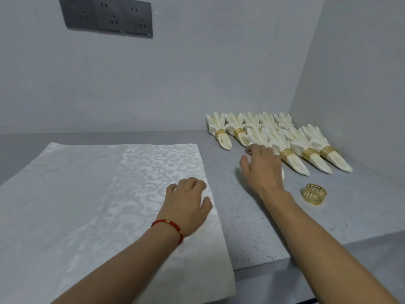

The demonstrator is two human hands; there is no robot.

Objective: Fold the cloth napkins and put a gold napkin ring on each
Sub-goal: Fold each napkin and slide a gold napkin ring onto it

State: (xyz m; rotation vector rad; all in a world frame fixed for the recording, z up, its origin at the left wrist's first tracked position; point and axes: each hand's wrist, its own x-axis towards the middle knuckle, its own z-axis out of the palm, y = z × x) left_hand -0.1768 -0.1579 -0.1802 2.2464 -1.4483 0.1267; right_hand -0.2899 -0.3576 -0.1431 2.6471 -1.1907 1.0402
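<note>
A large white damask napkin lies flat on the grey counter, its front part hanging over the edge. My left hand, with a red bracelet on the wrist, rests palm down near the cloth's right edge, fingers bent and gripping nothing. My right hand lies over a folded cream napkin at the left end of the front row and closes around its middle. The ring there is hidden. Several folded napkins with gold rings stand in two rows by the corner. One loose gold ring sits right of my right wrist.
Walls close the counter at the back and right. A dark socket panel hangs on the back wall. The counter's front edge runs just right of the flat cloth. Bare counter shows between the cloth and the napkin rows.
</note>
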